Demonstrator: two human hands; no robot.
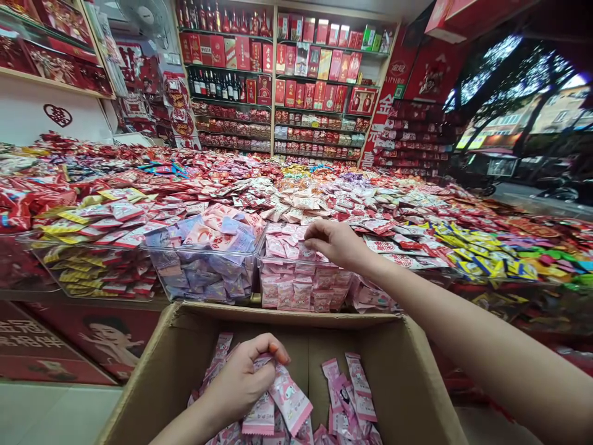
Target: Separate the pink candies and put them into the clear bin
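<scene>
The left hand (245,378) is curled with thumb and fingers closed on shiny pink printed plastic packets (291,400), inside an open brown cardboard box (419,371); more pink packets lie below it and to its right. The right hand (340,244) is over a clear rectangular plastic bin (296,262) full of small pink packets, its fingertips drawn together; whether they pinch one I cannot tell. Left of that hand are pale lilac wrapped packets (206,272).
</scene>
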